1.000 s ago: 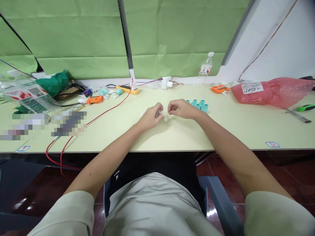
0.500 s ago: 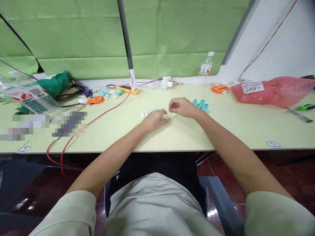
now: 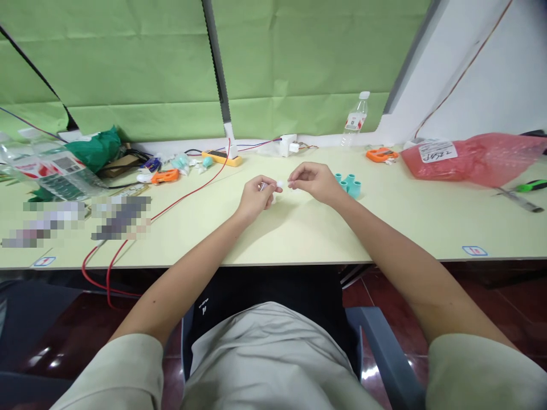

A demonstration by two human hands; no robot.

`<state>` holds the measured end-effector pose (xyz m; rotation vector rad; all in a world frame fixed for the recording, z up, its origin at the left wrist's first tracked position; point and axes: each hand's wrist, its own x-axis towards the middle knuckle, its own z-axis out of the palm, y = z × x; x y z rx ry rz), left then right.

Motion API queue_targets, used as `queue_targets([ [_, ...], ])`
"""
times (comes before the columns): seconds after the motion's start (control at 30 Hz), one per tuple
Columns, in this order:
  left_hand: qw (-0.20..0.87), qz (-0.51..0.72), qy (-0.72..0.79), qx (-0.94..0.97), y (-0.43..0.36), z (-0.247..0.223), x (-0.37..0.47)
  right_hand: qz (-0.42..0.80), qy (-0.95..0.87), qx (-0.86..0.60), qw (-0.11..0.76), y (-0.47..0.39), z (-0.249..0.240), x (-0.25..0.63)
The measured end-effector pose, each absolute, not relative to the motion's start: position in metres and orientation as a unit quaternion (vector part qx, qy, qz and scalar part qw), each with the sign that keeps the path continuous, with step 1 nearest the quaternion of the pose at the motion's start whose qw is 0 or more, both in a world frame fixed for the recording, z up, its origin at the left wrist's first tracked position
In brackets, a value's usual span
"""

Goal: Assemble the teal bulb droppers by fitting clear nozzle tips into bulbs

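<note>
Between the thumb and fingers of my left hand (image 3: 255, 198) is a small white piece (image 3: 279, 184), its round end sticking out to the right. My right hand (image 3: 315, 181) is closed in a pinch just across a narrow gap from it; whatever its fingertips hold is too small to name. Behind my right wrist stand several joined teal tubes (image 3: 351, 185) on the pale table (image 3: 299, 233). Other white pieces near my left hand are mostly hidden by it.
An orange tool (image 3: 382, 154) and a red plastic bag (image 3: 465, 159) lie at the right. A clear bottle (image 3: 355, 118) stands at the back. Red cables (image 3: 183, 196), a yellow multimeter (image 3: 222, 158) and large bottles (image 3: 55, 171) occupy the left.
My left hand has lifted slightly and moved left, and the white piece now shows in its fingers. My right hand has shifted slightly left and up.
</note>
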<state>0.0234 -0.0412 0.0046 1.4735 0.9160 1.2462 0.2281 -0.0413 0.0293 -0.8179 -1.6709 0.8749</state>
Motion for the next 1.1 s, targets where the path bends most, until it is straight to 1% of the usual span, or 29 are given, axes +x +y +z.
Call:
queue_targets([
  [0.07, 0.529, 0.513, 0.353, 0.577, -0.041, 0.006, 0.022, 0.359, -0.687, -0.331, 0.538, -0.044, 0.030, 0.223],
  [0.17, 0.553, 0.504, 0.334, 0.573, -0.042, 0.006, 0.021, 0.339, -0.691, -0.328, 0.547, -0.047, 0.030, 0.221],
  [0.4, 0.550, 0.503, 0.319, 0.586, -0.041, 0.004, 0.022, 0.284, -0.734, -0.330, 0.522, -0.049, 0.031, 0.224],
  [0.6, 0.566, 0.506, 0.295, 0.581, -0.040, 0.005, 0.021, 0.256, -0.755, -0.310, 0.518, -0.054, 0.034, 0.221],
  [0.73, 0.551, 0.501, 0.299, 0.597, -0.042, 0.006, 0.021, 0.243, -0.759, -0.315, 0.516, -0.057, 0.035, 0.220],
  [0.83, 0.528, 0.503, 0.297, 0.616, -0.043, 0.005, 0.022, 0.272, -0.749, -0.328, 0.507, -0.055, 0.035, 0.221],
  [1.0, 0.494, 0.499, 0.281, 0.654, -0.045, 0.005, 0.021, 0.407, -0.715, -0.321, 0.470, -0.046, 0.033, 0.227],
  [1.1, 0.489, 0.486, 0.274, 0.670, -0.046, 0.005, 0.020, 0.455, -0.715, -0.305, 0.435, -0.042, 0.033, 0.233],
])
